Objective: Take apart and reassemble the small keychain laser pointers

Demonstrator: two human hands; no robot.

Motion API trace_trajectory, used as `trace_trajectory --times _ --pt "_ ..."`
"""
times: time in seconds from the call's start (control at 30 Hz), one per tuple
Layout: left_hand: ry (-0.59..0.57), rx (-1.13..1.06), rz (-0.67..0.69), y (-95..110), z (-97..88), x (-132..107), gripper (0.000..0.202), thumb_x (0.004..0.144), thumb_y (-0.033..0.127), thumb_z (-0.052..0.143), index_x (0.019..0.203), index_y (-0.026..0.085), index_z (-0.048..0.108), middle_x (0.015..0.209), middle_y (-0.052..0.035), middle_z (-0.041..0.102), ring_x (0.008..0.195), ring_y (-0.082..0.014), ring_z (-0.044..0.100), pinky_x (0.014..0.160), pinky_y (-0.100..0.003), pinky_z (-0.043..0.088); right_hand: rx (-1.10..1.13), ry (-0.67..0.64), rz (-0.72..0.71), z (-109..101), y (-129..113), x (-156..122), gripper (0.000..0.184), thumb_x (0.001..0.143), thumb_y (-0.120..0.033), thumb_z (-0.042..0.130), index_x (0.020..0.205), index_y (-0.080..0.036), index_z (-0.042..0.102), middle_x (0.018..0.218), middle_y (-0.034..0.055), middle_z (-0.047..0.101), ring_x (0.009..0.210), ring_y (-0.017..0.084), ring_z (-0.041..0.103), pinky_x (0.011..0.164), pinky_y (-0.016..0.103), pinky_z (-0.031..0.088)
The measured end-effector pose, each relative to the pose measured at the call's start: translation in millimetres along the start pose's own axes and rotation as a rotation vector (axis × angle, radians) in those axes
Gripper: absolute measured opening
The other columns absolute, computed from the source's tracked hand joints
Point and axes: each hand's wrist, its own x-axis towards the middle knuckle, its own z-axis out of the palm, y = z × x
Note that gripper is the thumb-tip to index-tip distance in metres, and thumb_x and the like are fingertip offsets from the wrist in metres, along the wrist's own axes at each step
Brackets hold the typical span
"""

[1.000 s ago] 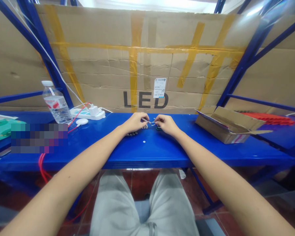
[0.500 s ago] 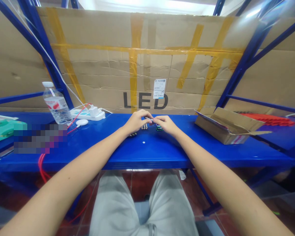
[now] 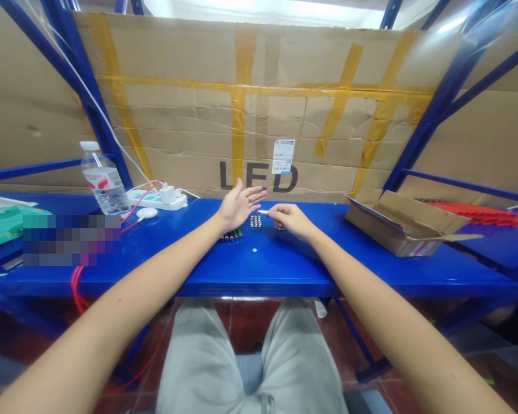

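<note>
rods point(image 3: 232, 235), dark green, aligned, partly hidden, on blue table point(image 3: 285, 267) at eight o'clock from small metal pieces point(image 3: 255, 221); at ten o'clock, left hand point(image 3: 237, 208) spread wide, holding nothing visible. metal pieces already ranked in rows: laying-out seemingly well along. at one o'clock, slim pale piece point(image 3: 263, 213), not yet set down, pinched in right hand point(image 3: 290, 219), fingers curled, at three.

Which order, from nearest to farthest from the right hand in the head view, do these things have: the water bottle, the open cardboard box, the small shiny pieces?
1. Small shiny pieces: just left of the right hand.
2. Open cardboard box: to the hand's right.
3. Water bottle: far to the left, past the left hand.
</note>
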Motion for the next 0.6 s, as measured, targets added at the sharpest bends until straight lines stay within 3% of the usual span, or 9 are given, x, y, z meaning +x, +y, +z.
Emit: trace_trajectory --times 0.23,0.6 --pt "-0.014 -0.189 -0.074 4.0 -4.5 -0.9 0.091 0.089 0.076 0.018 0.146 0.011 0.047 0.146 -0.0194 0.053 0.144 -0.0315 0.039 0.117 -0.046 0.030 0.056 0.023 -0.048 -1.3 -2.4 -0.4 0.028 0.079 -0.043 0.066 0.073 -0.018 0.057 0.049 -0.0039 0.049 0.047 0.011 0.044 0.051 0.026 0.036" --pt "-0.010 -0.204 -0.116 5.0 -8.0 0.2 0.093 0.089 0.076 0.016 0.151 0.012 0.040 0.144 -0.0206 0.055 0.144 -0.0315 0.040 0.119 -0.047 0.026 -0.002 0.014 -0.050 -3.9 -3.4 0.0 0.025 0.076 -0.041 0.067 0.074 -0.017 0.060 0.050 -0.0039 0.051 0.047 0.011 0.045 0.050 0.027 0.036"
